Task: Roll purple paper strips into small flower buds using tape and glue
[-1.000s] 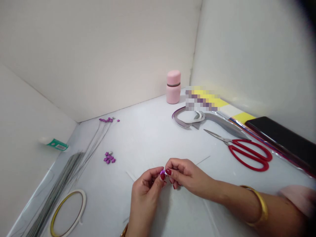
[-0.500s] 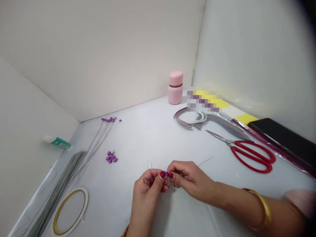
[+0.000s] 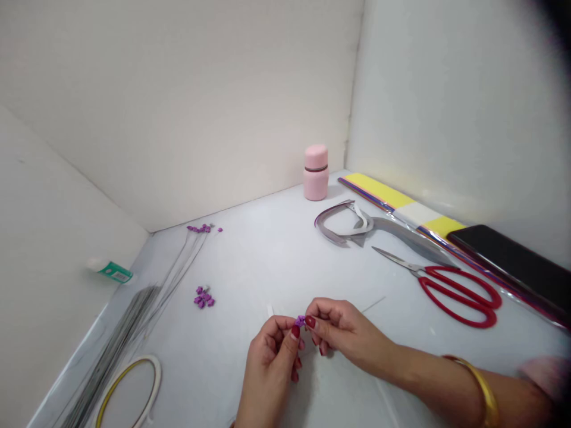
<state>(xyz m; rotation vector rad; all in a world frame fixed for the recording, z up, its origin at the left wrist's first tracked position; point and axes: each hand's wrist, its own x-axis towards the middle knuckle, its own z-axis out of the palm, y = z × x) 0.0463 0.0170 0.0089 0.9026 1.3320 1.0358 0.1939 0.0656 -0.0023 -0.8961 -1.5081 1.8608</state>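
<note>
My left hand (image 3: 272,356) pinches a small purple folded star (image 3: 300,321) between thumb and forefinger. From the other side my right hand (image 3: 332,326) grips the same star with its thumb and fingertips, so both hands are closed on it. A thin wire (image 3: 375,305) sticks out to the right behind my right hand; whether that hand holds it I cannot tell. Further left lies a little pile of similar purple stars (image 3: 204,297). Behind them are several wire stems tipped with purple stars (image 3: 199,229).
On the left lie a bundle of grey wires (image 3: 116,345), a roll of white tape (image 3: 156,380) and a green-labelled tube (image 3: 116,272). Red-handled scissors (image 3: 461,296), curled paper strips (image 3: 343,223), a black phone (image 3: 513,258), a coloured paper pack (image 3: 410,211) and a pink flask (image 3: 316,172) stand or lie right.
The fingers have shifted a little, and more of the purple star shows between them. The whole scene sits slightly lower in view as the camera tilted up.
</note>
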